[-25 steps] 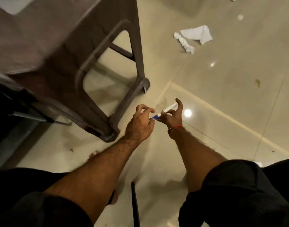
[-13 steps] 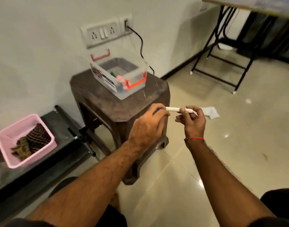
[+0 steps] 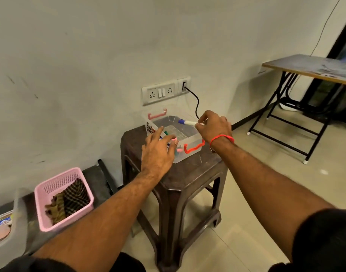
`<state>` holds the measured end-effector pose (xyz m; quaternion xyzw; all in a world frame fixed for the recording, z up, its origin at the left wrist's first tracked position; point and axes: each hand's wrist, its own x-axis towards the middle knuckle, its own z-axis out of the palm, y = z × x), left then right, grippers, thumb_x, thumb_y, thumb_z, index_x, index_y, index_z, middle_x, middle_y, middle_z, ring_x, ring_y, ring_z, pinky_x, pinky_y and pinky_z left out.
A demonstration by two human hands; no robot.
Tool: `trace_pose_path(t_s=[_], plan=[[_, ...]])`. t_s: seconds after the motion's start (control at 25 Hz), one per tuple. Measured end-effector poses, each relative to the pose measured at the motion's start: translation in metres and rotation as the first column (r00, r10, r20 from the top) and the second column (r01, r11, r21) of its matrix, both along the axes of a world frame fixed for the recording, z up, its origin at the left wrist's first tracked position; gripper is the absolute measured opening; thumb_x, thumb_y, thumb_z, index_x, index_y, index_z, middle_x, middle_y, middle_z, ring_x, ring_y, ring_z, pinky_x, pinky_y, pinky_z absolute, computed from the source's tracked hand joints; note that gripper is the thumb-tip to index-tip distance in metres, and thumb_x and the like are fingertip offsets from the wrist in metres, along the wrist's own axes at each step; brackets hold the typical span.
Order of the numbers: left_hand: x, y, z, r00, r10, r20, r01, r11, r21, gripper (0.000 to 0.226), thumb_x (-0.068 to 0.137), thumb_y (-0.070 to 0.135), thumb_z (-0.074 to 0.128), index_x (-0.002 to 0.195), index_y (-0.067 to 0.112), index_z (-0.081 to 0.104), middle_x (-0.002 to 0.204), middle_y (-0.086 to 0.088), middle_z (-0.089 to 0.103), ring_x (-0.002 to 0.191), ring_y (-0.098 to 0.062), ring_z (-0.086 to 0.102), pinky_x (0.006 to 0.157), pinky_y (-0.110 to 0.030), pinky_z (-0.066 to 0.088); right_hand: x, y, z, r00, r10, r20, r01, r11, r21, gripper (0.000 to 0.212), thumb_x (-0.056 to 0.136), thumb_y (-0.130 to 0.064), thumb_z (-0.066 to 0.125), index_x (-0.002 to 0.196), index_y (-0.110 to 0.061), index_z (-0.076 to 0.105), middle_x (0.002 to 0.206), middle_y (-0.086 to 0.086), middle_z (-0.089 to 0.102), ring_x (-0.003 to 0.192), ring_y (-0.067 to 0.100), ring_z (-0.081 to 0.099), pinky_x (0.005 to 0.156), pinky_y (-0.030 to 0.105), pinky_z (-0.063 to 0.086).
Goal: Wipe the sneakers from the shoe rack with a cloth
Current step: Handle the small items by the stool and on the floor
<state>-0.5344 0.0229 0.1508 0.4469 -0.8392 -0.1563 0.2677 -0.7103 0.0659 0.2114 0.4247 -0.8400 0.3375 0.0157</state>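
Note:
My right hand (image 3: 213, 126) pinches a white marker with a blue cap (image 3: 187, 122) above a clear plastic box (image 3: 189, 152) with red handles. The box stands on a dark brown plastic stool (image 3: 187, 173) and holds a few coloured markers. My left hand (image 3: 158, 150) reaches with spread fingers to the box's near left side and rests on its rim. A checked dark cloth (image 3: 70, 199) lies in a pink basket (image 3: 50, 220) at the lower left. No sneakers are in view.
The pink basket sits on a low dark shelf (image 3: 97, 179) against the wall. A socket plate (image 3: 160, 93) with a black cable hangs above the stool. A folding table (image 3: 309, 69) stands at the right. A grey container (image 3: 9, 230) is at the far left.
The view has risen from the floor to the stool and wall. My left hand let go of the marker and moved to the box. My right hand carried the marker over the box.

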Motion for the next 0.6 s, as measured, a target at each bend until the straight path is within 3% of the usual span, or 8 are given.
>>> trace_pose_path(t_s=[0.12, 0.24, 0.44, 0.6], plan=[[-0.001, 0.0, 0.001, 1.0, 0.017, 0.007, -0.017, 1.0, 0.023, 0.049, 0.102, 0.056, 0.041, 0.141, 0.031, 0.057, 0.164, 0.004, 0.03, 0.148, -0.024, 0.027, 0.115, -0.053, 0.029, 0.0, -0.025, -0.001, 0.981, 0.032, -0.193, 0.022, 0.962, 0.272, 0.014, 0.091, -0.034, 0.065, 0.103, -0.025, 0.065, 0.1, 0.005, 0.066, 0.109, 0.027, 0.05, 0.094, 0.043, 0.032], [0.0, 0.0, 0.003, 0.999, 0.023, 0.034, -0.024, 1.0, 0.021, 0.05, 0.102, 0.057, 0.041, 0.142, 0.033, 0.056, 0.163, 0.004, 0.032, 0.147, -0.024, 0.031, 0.115, -0.054, 0.029, 0.001, -0.038, -0.007, 0.978, 0.04, -0.207, 0.036, 0.935, 0.353, 0.02, 0.092, -0.035, 0.064, 0.108, -0.024, 0.065, 0.107, 0.007, 0.066, 0.114, 0.029, 0.048, 0.098, 0.047, 0.031], [0.0, -0.003, 0.005, 0.998, 0.015, 0.057, -0.019, 0.998, 0.068, 0.053, 0.099, 0.059, 0.043, 0.144, 0.034, 0.054, 0.164, 0.004, 0.031, 0.147, -0.026, 0.034, 0.117, -0.059, 0.028, 0.008, -0.036, -0.016, 0.987, 0.085, -0.135, -0.031, 0.932, 0.36, 0.026, 0.098, -0.041, 0.055, 0.114, -0.025, 0.066, 0.116, 0.007, 0.064, 0.123, 0.029, 0.039, 0.098, 0.046, 0.031], [-0.001, -0.001, 0.006, 0.999, 0.014, 0.034, -0.018, 0.992, 0.128, 0.053, 0.099, 0.059, 0.044, 0.144, 0.034, 0.053, 0.166, 0.006, 0.027, 0.148, -0.027, 0.034, 0.116, -0.066, 0.026, 0.002, -0.018, -0.022, 0.984, 0.067, -0.163, -0.04, 0.985, 0.166, 0.036, 0.096, -0.037, 0.059, 0.13, -0.024, 0.059, 0.138, 0.007, 0.053, 0.128, 0.03, 0.039, 0.103, 0.044, 0.036]])
